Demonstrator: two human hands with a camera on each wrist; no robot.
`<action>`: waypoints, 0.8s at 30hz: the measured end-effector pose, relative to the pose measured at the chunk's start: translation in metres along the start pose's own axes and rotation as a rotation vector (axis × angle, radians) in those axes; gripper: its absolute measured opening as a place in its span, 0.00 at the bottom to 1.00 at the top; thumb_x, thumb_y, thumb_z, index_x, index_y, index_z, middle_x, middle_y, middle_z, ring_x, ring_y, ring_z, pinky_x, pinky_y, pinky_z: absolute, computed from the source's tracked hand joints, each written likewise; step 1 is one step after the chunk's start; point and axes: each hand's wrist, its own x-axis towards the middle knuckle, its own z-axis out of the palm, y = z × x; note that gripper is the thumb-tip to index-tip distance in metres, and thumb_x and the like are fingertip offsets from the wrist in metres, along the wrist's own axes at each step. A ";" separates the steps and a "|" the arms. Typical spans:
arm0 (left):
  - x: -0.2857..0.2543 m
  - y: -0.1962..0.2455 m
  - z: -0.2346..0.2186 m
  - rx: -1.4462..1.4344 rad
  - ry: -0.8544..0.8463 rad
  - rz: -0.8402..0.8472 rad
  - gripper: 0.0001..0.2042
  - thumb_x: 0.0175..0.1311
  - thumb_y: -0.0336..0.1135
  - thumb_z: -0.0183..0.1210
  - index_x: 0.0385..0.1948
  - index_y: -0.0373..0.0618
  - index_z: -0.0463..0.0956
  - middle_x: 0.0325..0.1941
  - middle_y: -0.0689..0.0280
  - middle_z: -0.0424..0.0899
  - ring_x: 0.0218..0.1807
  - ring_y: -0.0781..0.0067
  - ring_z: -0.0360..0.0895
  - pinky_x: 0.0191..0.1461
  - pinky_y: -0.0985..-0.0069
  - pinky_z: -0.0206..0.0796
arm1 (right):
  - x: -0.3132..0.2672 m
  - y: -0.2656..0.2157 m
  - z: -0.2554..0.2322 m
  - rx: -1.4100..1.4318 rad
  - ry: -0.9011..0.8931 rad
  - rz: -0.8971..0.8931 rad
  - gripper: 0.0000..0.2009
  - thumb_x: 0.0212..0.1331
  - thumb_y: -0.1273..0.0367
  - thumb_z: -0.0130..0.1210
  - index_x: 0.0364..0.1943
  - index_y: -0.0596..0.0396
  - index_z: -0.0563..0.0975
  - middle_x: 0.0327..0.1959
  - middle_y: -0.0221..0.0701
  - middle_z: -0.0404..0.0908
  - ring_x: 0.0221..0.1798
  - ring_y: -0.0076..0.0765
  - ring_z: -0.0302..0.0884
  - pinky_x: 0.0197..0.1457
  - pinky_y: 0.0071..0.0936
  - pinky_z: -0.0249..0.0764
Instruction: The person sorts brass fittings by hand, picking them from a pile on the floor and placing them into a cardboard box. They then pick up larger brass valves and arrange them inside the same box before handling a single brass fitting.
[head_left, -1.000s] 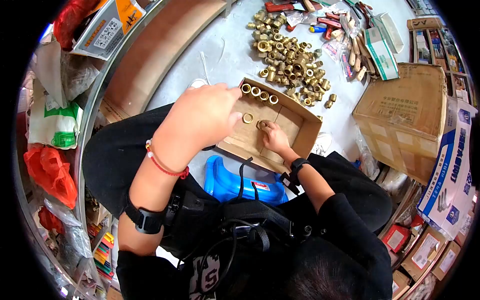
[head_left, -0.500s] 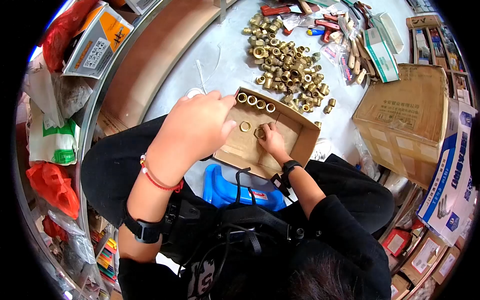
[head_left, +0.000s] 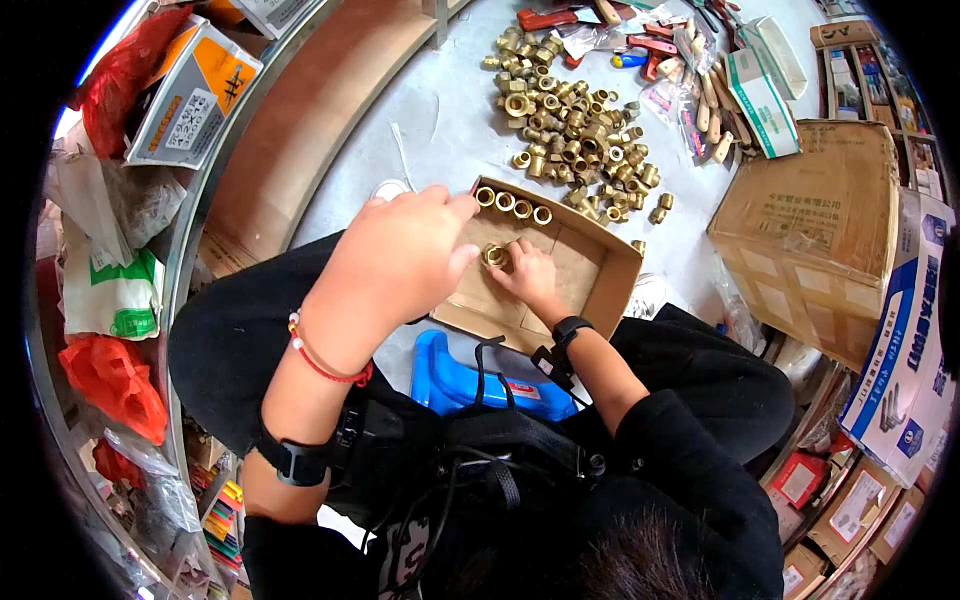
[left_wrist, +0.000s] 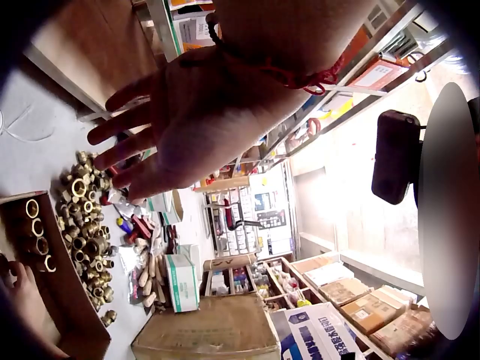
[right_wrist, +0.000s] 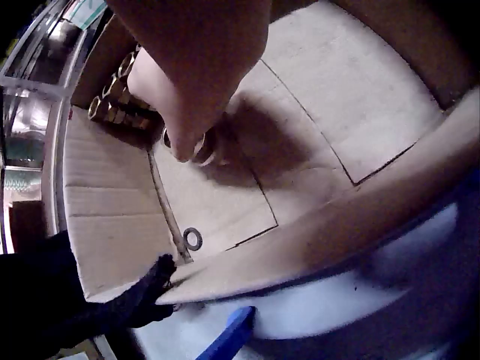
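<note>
While curled, right hand (head_left: 529, 276) round fitting (head_left: 494, 256).

Large cardboard carton (head_left: 805, 215): one printed line of Chinese characters, ending 有限公司; smaller lines beneath, illegible. Blue-and-white carton (head_left: 905, 330): large Chinese characters, too distorted to read with certainty. Grey-and-orange box (head_left: 170, 140): white label (head_left: 190, 120), Chinese characters and digits, blurred; black handwritten mark resembling 井 on orange panel (head_left: 222, 68). Green-and-white box (head_left: 762, 105): print too small.
</note>
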 end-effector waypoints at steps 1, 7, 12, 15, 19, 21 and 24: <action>0.000 -0.001 0.001 -0.014 0.012 0.000 0.13 0.49 0.34 0.53 0.38 0.42 0.69 0.34 0.57 0.73 0.37 0.55 0.71 0.40 0.66 0.63 | 0.002 -0.001 0.003 -0.009 0.005 0.006 0.18 0.38 0.55 0.57 0.29 0.53 0.72 0.28 0.34 0.72 0.32 0.40 0.73 0.33 0.34 0.70; 0.000 -0.007 0.000 -0.007 0.050 0.005 0.13 0.49 0.35 0.53 0.37 0.42 0.69 0.32 0.57 0.72 0.35 0.56 0.71 0.38 0.66 0.64 | 0.010 -0.008 0.008 -0.055 -0.025 0.080 0.21 0.37 0.53 0.58 0.31 0.53 0.72 0.29 0.36 0.72 0.33 0.41 0.73 0.32 0.35 0.71; -0.002 -0.012 0.004 -0.013 0.087 0.020 0.13 0.48 0.35 0.54 0.37 0.42 0.69 0.31 0.58 0.73 0.35 0.57 0.71 0.38 0.67 0.63 | 0.015 -0.008 0.007 0.033 -0.169 0.092 0.23 0.36 0.59 0.60 0.37 0.55 0.68 0.35 0.36 0.70 0.38 0.42 0.71 0.39 0.35 0.70; -0.003 -0.013 0.003 -0.023 0.084 0.024 0.13 0.48 0.35 0.54 0.37 0.42 0.70 0.31 0.58 0.72 0.35 0.58 0.71 0.38 0.67 0.63 | 0.016 -0.005 0.011 0.083 -0.167 0.026 0.22 0.36 0.64 0.60 0.38 0.54 0.67 0.36 0.36 0.70 0.40 0.43 0.71 0.39 0.34 0.71; -0.004 -0.012 0.003 -0.023 0.065 0.015 0.14 0.48 0.35 0.54 0.37 0.42 0.70 0.29 0.59 0.72 0.35 0.59 0.71 0.38 0.67 0.63 | 0.017 -0.005 0.011 0.113 -0.206 0.005 0.20 0.36 0.68 0.59 0.38 0.54 0.67 0.36 0.36 0.69 0.41 0.44 0.70 0.40 0.35 0.70; -0.003 -0.012 0.003 -0.012 0.056 0.010 0.14 0.48 0.35 0.54 0.37 0.42 0.70 0.29 0.59 0.72 0.35 0.59 0.71 0.38 0.67 0.63 | 0.018 -0.005 0.011 0.128 -0.201 -0.017 0.20 0.36 0.69 0.58 0.38 0.54 0.67 0.36 0.36 0.69 0.41 0.44 0.69 0.40 0.35 0.70; -0.002 -0.010 0.002 -0.008 0.013 -0.010 0.14 0.48 0.35 0.54 0.37 0.43 0.70 0.30 0.59 0.73 0.36 0.59 0.71 0.39 0.67 0.63 | 0.017 -0.005 0.012 0.140 -0.197 -0.036 0.18 0.38 0.71 0.56 0.38 0.54 0.67 0.36 0.36 0.69 0.41 0.45 0.69 0.40 0.36 0.70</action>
